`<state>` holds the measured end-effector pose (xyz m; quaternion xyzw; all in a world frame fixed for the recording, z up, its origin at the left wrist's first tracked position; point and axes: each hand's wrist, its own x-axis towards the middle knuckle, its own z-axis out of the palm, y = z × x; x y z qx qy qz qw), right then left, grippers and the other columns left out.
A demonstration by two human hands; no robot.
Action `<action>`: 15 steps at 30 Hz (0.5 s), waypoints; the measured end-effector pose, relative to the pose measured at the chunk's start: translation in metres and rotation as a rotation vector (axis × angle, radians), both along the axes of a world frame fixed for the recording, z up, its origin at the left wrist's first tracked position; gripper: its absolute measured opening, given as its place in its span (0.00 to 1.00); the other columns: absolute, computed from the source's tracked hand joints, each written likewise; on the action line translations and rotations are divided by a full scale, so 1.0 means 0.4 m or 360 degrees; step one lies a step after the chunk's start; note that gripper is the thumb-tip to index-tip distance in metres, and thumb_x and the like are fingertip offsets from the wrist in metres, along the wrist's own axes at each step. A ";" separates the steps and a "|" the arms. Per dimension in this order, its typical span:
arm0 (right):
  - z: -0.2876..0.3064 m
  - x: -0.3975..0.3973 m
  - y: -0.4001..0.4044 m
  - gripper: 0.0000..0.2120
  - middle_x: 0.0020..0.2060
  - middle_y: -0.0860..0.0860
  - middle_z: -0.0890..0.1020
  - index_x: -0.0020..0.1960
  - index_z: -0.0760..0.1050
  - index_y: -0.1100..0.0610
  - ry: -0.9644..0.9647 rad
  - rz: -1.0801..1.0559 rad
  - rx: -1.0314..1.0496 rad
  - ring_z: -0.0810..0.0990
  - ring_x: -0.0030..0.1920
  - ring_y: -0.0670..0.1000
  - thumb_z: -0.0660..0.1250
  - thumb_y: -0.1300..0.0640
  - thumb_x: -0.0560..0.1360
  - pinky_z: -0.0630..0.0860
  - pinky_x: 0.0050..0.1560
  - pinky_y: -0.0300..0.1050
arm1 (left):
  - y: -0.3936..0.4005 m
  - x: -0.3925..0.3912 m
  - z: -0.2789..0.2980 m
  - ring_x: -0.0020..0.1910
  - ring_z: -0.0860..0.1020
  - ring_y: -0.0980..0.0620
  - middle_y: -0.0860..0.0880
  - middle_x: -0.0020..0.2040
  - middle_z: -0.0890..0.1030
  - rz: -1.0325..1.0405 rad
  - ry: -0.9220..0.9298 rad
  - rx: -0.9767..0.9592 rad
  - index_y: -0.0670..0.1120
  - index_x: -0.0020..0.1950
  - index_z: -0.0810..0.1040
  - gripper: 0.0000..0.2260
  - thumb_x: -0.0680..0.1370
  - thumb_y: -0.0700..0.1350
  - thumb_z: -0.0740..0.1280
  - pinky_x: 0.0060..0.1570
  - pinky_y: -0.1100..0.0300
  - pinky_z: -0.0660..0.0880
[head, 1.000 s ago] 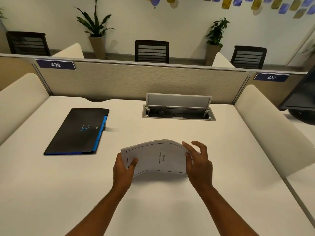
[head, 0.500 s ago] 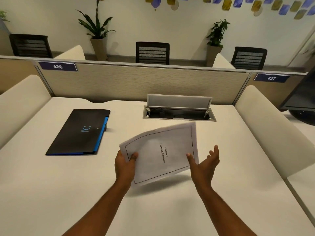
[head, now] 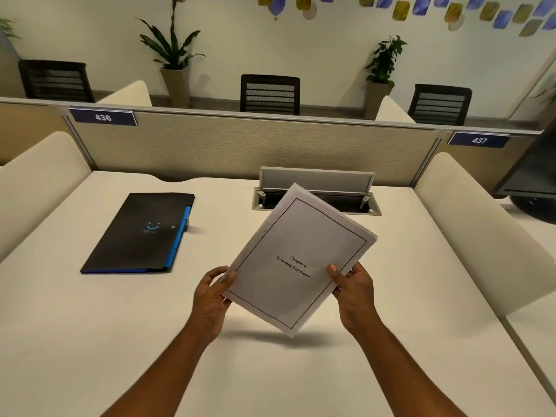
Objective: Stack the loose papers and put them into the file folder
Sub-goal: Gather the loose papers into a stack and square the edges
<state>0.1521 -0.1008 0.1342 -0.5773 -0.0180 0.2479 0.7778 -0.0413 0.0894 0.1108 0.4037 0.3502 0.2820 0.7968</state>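
A stack of white papers [head: 296,257], its top sheet printed "Chapter 6 Learning Experience" inside a thin border, is held tilted above the white desk [head: 90,341]. My left hand [head: 210,299] grips the stack's lower left edge. My right hand [head: 353,291] holds its right edge, thumb on top. The sheet edges are slightly uneven at the right corner. The black file folder [head: 138,233] with a blue spine edge lies closed and flat on the desk, to the left of the papers and apart from both hands.
An open cable tray [head: 316,197] with a raised grey lid is set into the desk behind the papers. A fabric partition [head: 240,149] closes the back. Cream side dividers [head: 469,224] flank the desk. A dark monitor [head: 532,176] stands at far right.
The papers have been lifted off the desk and turned upright toward me. My right hand, open beside the stack half a second ago, now grips its right edge.
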 end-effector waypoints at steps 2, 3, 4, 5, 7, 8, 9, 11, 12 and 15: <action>0.007 0.010 -0.004 0.11 0.46 0.53 0.88 0.56 0.79 0.58 -0.0083 -0.0006 -0.0080 0.86 0.49 0.57 0.70 0.69 0.76 0.83 0.52 0.55 | 0.022 -0.007 0.022 0.54 0.81 0.41 0.43 0.50 0.85 -0.0126 0.0144 0.0313 0.45 0.55 0.79 0.17 0.67 0.45 0.74 0.56 0.49 0.78; 0.007 0.017 -0.006 0.11 0.47 0.53 0.88 0.55 0.80 0.57 -0.0138 -0.0019 -0.0139 0.86 0.50 0.58 0.71 0.68 0.75 0.82 0.54 0.56 | 0.025 -0.003 0.034 0.52 0.82 0.44 0.45 0.48 0.85 -0.0200 0.0218 0.0491 0.46 0.53 0.80 0.16 0.67 0.45 0.75 0.52 0.55 0.79; 0.008 0.021 -0.005 0.12 0.48 0.54 0.88 0.55 0.80 0.56 -0.0201 -0.0024 -0.0202 0.86 0.51 0.59 0.71 0.68 0.75 0.82 0.56 0.58 | 0.026 0.003 0.042 0.51 0.83 0.48 0.47 0.47 0.85 -0.0265 0.0285 0.0657 0.47 0.52 0.80 0.15 0.67 0.46 0.75 0.49 0.60 0.79; 0.009 0.023 -0.006 0.11 0.49 0.54 0.88 0.55 0.80 0.55 -0.0277 -0.0007 -0.0268 0.86 0.52 0.59 0.72 0.67 0.76 0.81 0.57 0.58 | 0.022 0.014 0.049 0.50 0.83 0.50 0.49 0.46 0.85 -0.0306 0.0340 0.0788 0.48 0.52 0.81 0.13 0.68 0.46 0.75 0.46 0.63 0.79; 0.016 0.018 -0.002 0.11 0.50 0.53 0.87 0.56 0.80 0.53 -0.0414 0.0035 -0.0357 0.86 0.52 0.56 0.71 0.66 0.77 0.82 0.56 0.53 | 0.015 0.039 0.061 0.49 0.83 0.52 0.50 0.46 0.85 -0.0295 0.0390 0.0959 0.48 0.52 0.81 0.09 0.73 0.45 0.73 0.46 0.65 0.79; 0.023 0.013 0.000 0.11 0.50 0.51 0.87 0.56 0.79 0.53 -0.0465 0.0033 -0.0381 0.85 0.51 0.54 0.70 0.66 0.77 0.82 0.54 0.49 | 0.012 0.053 0.065 0.48 0.83 0.53 0.49 0.46 0.85 -0.0263 0.0393 0.1010 0.47 0.51 0.80 0.07 0.74 0.44 0.72 0.46 0.64 0.79; 0.030 0.008 0.003 0.11 0.50 0.50 0.86 0.56 0.79 0.52 -0.0511 0.0015 -0.0392 0.85 0.51 0.51 0.70 0.66 0.78 0.82 0.52 0.44 | 0.007 0.065 0.071 0.48 0.83 0.53 0.49 0.46 0.84 -0.0229 0.0387 0.1045 0.46 0.51 0.80 0.05 0.76 0.43 0.71 0.47 0.62 0.80; 0.042 -0.002 0.009 0.11 0.50 0.48 0.85 0.58 0.77 0.53 -0.0604 -0.0035 -0.0368 0.84 0.50 0.48 0.70 0.65 0.78 0.81 0.47 0.35 | -0.005 0.082 0.079 0.47 0.82 0.54 0.50 0.46 0.84 -0.0167 0.0358 0.1103 0.47 0.50 0.78 0.03 0.77 0.43 0.69 0.48 0.59 0.80; 0.045 -0.007 0.011 0.11 0.50 0.48 0.84 0.58 0.77 0.54 -0.0635 -0.0058 -0.0344 0.83 0.51 0.47 0.70 0.64 0.78 0.80 0.44 0.33 | -0.013 0.087 0.080 0.47 0.82 0.55 0.51 0.47 0.84 -0.0149 0.0341 0.1135 0.48 0.50 0.77 0.02 0.78 0.44 0.68 0.48 0.59 0.80; 0.042 -0.017 0.012 0.09 0.49 0.49 0.83 0.56 0.75 0.53 -0.0729 -0.0069 -0.0339 0.83 0.50 0.50 0.70 0.62 0.79 0.80 0.41 0.31 | -0.031 0.090 0.072 0.50 0.81 0.58 0.55 0.51 0.82 -0.0162 0.0328 0.1205 0.54 0.52 0.74 0.05 0.79 0.45 0.66 0.49 0.61 0.80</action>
